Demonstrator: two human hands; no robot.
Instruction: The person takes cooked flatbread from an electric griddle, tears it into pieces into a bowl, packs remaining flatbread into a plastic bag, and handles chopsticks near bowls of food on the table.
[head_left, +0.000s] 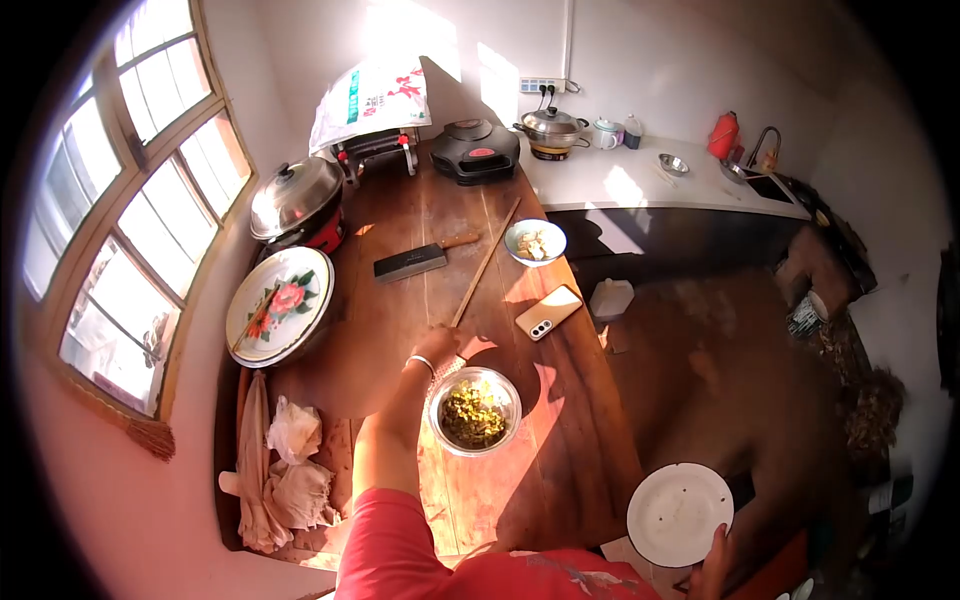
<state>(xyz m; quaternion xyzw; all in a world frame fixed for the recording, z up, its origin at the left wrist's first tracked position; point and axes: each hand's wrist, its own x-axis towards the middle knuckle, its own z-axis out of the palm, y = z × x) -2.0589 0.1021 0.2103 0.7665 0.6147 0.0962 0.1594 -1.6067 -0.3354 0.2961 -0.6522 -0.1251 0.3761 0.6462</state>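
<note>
My left hand [437,346], a light bangle on its wrist, reaches over the wooden table at the near end of a long thin wooden rolling pin [486,262]. Its fingers are indistinct, so whether they grip the pin is unclear. Close to that wrist stands a metal bowl [436,426] of chopped green and yellow filling [473,412]. Low on the right, my right hand [711,566] is closed on the rim of a white enamel plate [678,514], beyond the table's edge. A cleaver [411,262] and a phone [549,312] lie farther up the table.
A small bowl [553,229] of pale pieces sits by the right edge. Floral enamel plates [258,282] and a lidded electric pan [294,203] line the left side, with cloths [300,497] nearer me. A black electric griddle [476,152] stands at the back. A white counter [575,180] runs behind.
</note>
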